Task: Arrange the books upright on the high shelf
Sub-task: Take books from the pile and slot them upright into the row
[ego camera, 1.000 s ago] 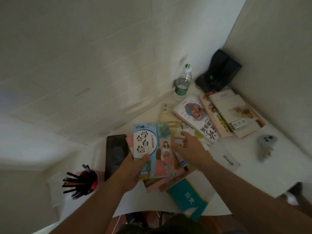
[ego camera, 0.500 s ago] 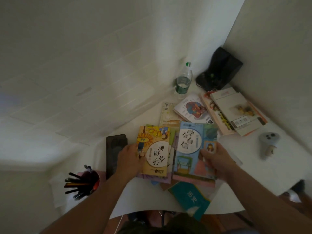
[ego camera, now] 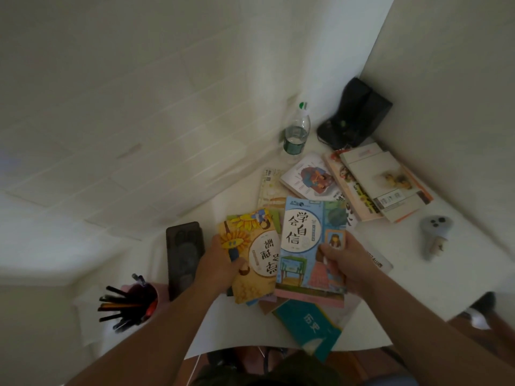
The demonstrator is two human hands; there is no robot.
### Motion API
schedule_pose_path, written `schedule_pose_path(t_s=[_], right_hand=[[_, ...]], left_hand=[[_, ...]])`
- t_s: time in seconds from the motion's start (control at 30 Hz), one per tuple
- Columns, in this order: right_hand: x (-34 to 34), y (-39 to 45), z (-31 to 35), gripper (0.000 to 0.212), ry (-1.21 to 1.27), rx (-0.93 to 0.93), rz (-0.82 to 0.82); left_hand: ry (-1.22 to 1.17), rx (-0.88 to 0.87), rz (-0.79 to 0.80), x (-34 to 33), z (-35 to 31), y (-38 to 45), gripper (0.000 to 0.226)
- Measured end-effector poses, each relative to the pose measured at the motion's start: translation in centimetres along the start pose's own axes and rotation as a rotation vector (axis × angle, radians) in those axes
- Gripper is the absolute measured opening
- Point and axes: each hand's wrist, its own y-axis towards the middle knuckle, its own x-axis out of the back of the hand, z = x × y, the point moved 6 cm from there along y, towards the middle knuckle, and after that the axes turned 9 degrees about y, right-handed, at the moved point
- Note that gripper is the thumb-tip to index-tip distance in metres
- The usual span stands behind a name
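Over the white table (ego camera: 459,274) the left hand (ego camera: 220,263) grips a yellow sunflower book (ego camera: 256,254), its title upside down. The right hand (ego camera: 345,260) pinches a blue book (ego camera: 303,240) just beside it. More books (ego camera: 376,185) lie flat near the corner.

A: What is the person wearing on the arms?

B: Nothing that shows. Both forearms are bare from the bottom edge of the view up to the wrists, with no sleeve or cuff on either.

A: Any watch, band or ring?

B: None visible on the left hand (ego camera: 220,263) or the right hand (ego camera: 348,263); both hands are bare and ungloved, though the dim light hides fine detail.

A: And the rest of the body?

B: Only a strip at the bottom centre: a dark olive-green cloth garment (ego camera: 267,370), too dark and cropped to tell its cut.
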Motion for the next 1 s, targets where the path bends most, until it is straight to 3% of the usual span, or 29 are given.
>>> schedule_pose_path(t_s=[0.13,0.23,0.3,0.4,0.43,0.5,0.53,0.57,0.6,0.63,0.7,0.73,0.77,0.8,0.9,1.0], right_hand=[[0.9,0.0,-0.1,0.02,0.034,0.015,-0.032],[2.5,0.3,-0.1,0.028,0.109,0.047,-0.111],[3.2,0.2,-0.1,0.03,0.171,0.049,-0.158],[3.8,-0.1,0.1,0.026,0.191,0.092,-0.238],[4.1,-0.2,0.0,0.028,0.185,0.113,-0.272],[4.6,-0.5,0.1,0.033,0.17,0.154,-0.33],[4.7,-0.8,0.2,0.033,0.168,0.171,-0.35],[4.6,-1.1,0.4,0.032,0.174,0.184,-0.358],[4.5,-1.3,0.5,0.031,0.176,0.188,-0.359],[4.4,-1.6,0.6,0.031,0.176,0.187,-0.356],[4.2,-2.4,0.6,0.031,0.162,0.181,-0.347],[4.2,-2.8,0.4,0.03,0.161,0.176,-0.345],[4.3,-3.3,0.2,0.028,0.173,0.169,-0.349],[4.4,-3.8,0.0,0.025,0.193,0.161,-0.357],[4.8,-5.1,-1.6,0.024,0.243,0.118,-0.351],[5.5,-5.9,-2.9,0.024,0.298,0.087,-0.333]], left_hand=[[-0.473,0.202,0.17,-3.1,0.4,-1.2,0.035],[-0.781,0.321,0.101,-4.9,-0.6,-3.2,0.022],[-0.887,0.354,0.02,-6.1,-1.9,-4.6,0.02],[-0.928,0.45,0.03,-8.0,-4.9,-7.5,0.014],[-0.934,0.502,0.136,-8.5,-5.9,-8.8,0.013],[-0.766,0.533,0.599,-8.9,-8.2,-12.0,0.025],[-0.55,0.468,0.868,-8.5,-8.9,-13.4,0.031],[-0.31,0.345,1.036,-7.7,-9.1,-13.8,0.033],[-0.099,0.178,1.053,-6.7,-9.0,-12.8,0.03],[0.034,-0.003,0.886,-5.4,-9.4,-10.6,0.022],[0.181,-0.231,0.328,-1.4,-10.8,-5.0,0.012],[0.249,-0.301,0.09,0.4,-11.3,-2.8,0.018],[0.34,-0.352,-0.033,1.5,-11.7,-0.9,0.027],[0.442,-0.388,-0.048,1.6,-11.8,0.7,0.039],[0.691,-0.428,0.218,-1.0,-10.5,2.7,0.083],[0.769,-0.418,0.25,-2.4,-9.2,2.6,0.098]])
